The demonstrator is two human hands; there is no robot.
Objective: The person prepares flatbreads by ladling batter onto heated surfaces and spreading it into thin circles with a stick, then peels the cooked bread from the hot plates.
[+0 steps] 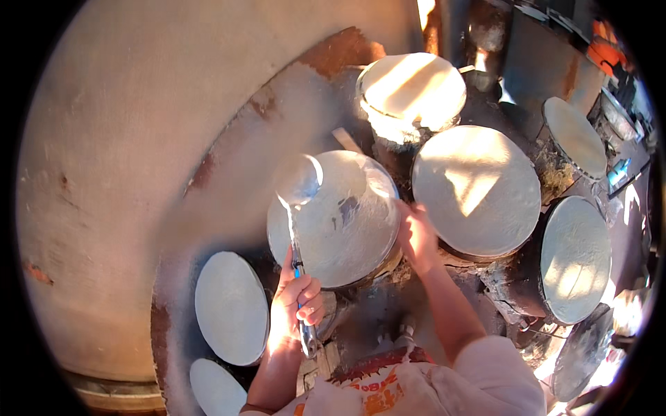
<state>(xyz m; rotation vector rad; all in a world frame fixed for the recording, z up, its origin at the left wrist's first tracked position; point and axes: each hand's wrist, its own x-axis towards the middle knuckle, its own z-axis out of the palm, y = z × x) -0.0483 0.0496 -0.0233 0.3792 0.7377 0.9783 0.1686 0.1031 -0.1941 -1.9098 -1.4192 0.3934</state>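
My left hand (298,303) is closed round the handle of a metal ladle (300,182), whose bowl points away from me above the left edge of the middle round griddle (326,239). A pale layer covers that griddle, with a darker grey patch near its centre. Whether the ladle touches the surface, I cannot tell. At the griddle's right rim is my right hand (417,239), its slightly blurred fingers drawn together; anything between them is hidden. Close to the right hand stands another pale-coated round griddle (479,215).
More pale round tops surround me: one far (415,90), one right (577,260), one far right (574,139), two at the left, including an oval-looking one (231,308). A huge beige curved wall (118,187) fills the left. Haze hangs over the rusty ledge beside it.
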